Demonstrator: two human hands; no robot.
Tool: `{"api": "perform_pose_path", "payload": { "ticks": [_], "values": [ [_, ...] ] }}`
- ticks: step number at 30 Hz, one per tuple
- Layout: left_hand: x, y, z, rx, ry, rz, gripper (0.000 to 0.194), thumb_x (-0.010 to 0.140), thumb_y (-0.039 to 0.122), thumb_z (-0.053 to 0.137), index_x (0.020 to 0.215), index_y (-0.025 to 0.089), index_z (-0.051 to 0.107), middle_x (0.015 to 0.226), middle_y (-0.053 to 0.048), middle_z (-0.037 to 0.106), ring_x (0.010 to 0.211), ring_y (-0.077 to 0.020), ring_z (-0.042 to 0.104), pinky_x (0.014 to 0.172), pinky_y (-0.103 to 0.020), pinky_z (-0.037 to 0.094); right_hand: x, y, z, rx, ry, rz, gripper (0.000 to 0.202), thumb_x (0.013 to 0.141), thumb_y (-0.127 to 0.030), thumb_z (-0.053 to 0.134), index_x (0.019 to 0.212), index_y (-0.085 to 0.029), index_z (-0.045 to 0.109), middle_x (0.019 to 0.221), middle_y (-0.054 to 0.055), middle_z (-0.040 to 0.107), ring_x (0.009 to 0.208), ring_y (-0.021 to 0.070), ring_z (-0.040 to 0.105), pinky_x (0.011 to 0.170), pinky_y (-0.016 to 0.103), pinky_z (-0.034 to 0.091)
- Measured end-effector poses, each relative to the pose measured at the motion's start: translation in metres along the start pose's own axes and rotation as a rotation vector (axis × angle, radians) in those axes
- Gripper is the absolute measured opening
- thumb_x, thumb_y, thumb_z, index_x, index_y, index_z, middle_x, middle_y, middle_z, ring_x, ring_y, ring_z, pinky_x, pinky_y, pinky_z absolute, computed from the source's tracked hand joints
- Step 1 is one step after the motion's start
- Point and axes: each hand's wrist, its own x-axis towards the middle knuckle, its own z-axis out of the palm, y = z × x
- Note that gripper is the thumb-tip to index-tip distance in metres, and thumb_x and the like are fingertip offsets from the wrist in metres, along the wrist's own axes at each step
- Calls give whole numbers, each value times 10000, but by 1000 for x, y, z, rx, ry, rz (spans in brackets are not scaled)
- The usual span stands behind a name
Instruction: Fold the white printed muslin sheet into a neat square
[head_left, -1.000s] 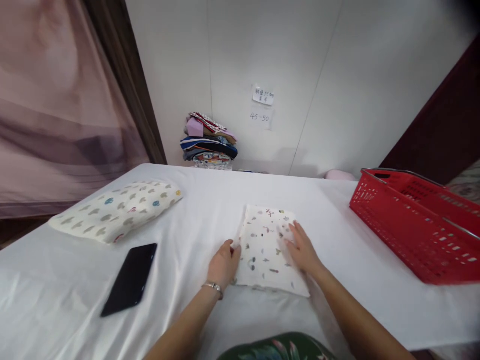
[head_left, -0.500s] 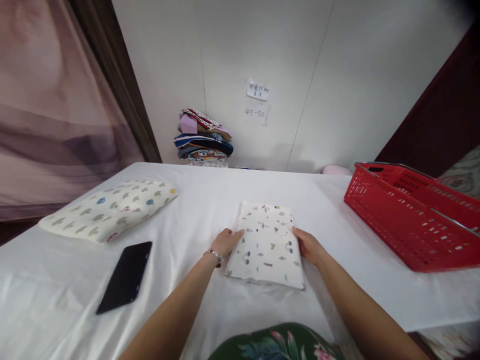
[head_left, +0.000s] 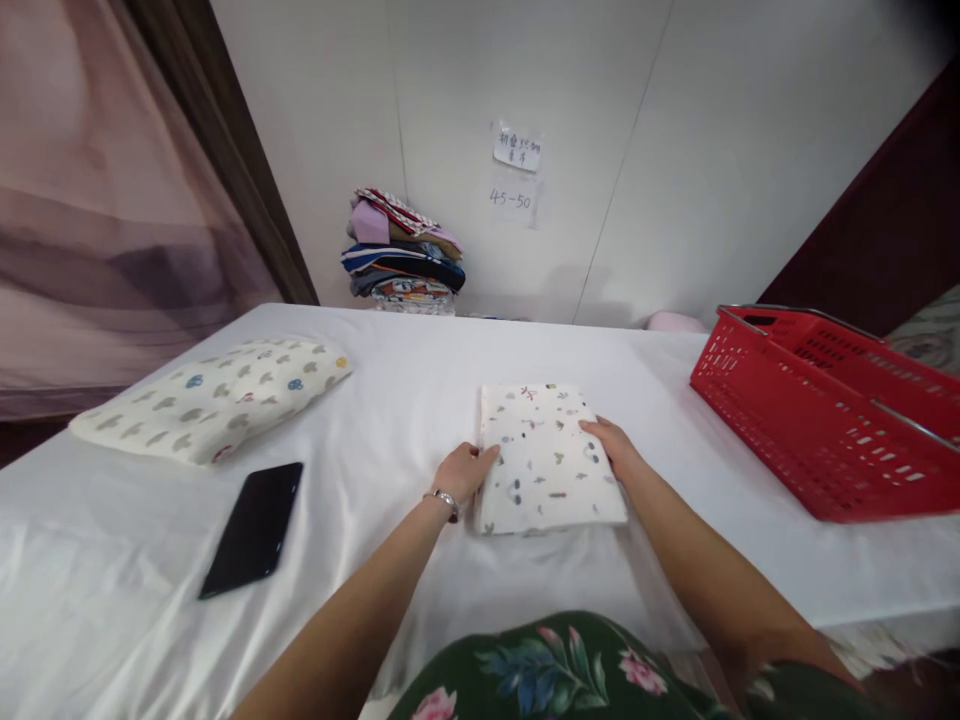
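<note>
A folded white cloth [head_left: 544, 465] with small printed figures lies on the table in front of me. My left hand [head_left: 463, 475] grips its left edge, thumb on top and fingers tucked beneath or behind, partly hidden. At the opposite edge my right hand [head_left: 611, 447] holds the cloth the same way, its thumb over the top and the other fingers mostly out of sight. A bracelet [head_left: 445, 500] circles my left wrist.
White cloth covers the table [head_left: 390, 400]. To the left lie a patterned cream pillow-like item [head_left: 217, 400] and a black phone [head_left: 253, 530]. A red plastic basket [head_left: 810, 430] stands on the right. Behind the far edge rises a stack of folded fabrics [head_left: 405, 250] near the wall.
The folded cloth has turned slightly and shifted a little to the right, with both hands still at its sides. The whole view has tilted slightly downward.
</note>
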Motion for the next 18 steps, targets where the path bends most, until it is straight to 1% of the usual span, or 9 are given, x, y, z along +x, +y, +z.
{"api": "perform_pose_path", "payload": {
  "ticks": [2,4,6,9,11,14,16,18],
  "values": [
    [-1,-3,3,-96,-30,-28,654,723,630,403,1152,139,458,938,-98,647,735,-198,625,654,-286,459,3,-2,-4,-3,24,10,428,727,-280,589,1128,-162,497,938,95,674,777,227,645,671,341,521],
    [-5,-6,6,-185,-41,-54,700,736,595,429,1247,122,361,993,-105,626,640,-158,614,585,-261,466,-1,-1,-11,-1,38,31,483,756,-323,568,1198,-173,447,1041,104,640,866,221,628,714,331,515],
    [-10,-10,8,-260,-62,-51,727,739,568,455,1290,121,297,1049,-113,600,587,-128,593,531,-239,463,-10,2,-18,-25,60,52,581,760,-350,573,1277,-192,360,1130,106,596,931,215,606,755,328,505],
    [-19,-10,8,-321,-101,-25,766,725,559,494,1315,131,257,1069,-116,587,545,-106,562,491,-223,449,-32,10,-30,-73,58,113,716,741,-373,606,1342,-218,249,1198,103,550,971,208,589,805,338,489],
    [-24,-8,9,-340,-109,-26,797,709,558,522,1324,132,246,1073,-122,584,517,-101,543,475,-226,438,-49,16,-34,-67,32,146,733,723,-378,633,1336,-224,261,1224,98,531,1000,202,574,832,327,478],
    [-25,-6,10,-385,-109,-43,842,689,550,556,1338,127,227,1038,-125,593,489,-104,523,462,-241,424,-71,24,-34,-30,-51,147,660,716,-361,646,1288,-235,344,1239,77,521,1032,202,554,834,319,478],
    [-23,-6,12,-427,-109,-55,888,669,555,579,1350,126,203,989,-118,605,504,-116,528,467,-246,419,-82,24,-30,-17,-114,122,590,728,-349,632,1255,-246,387,1222,63,537,1012,211,564,789,326,496],
    [-20,-9,14,-497,-115,-84,947,639,566,605,1362,134,170,938,-107,613,547,-134,545,484,-248,420,-90,20,-25,-4,-149,86,542,745,-344,610,1239,-257,403,1202,55,553,970,212,581,721,314,513]
  ]
}}
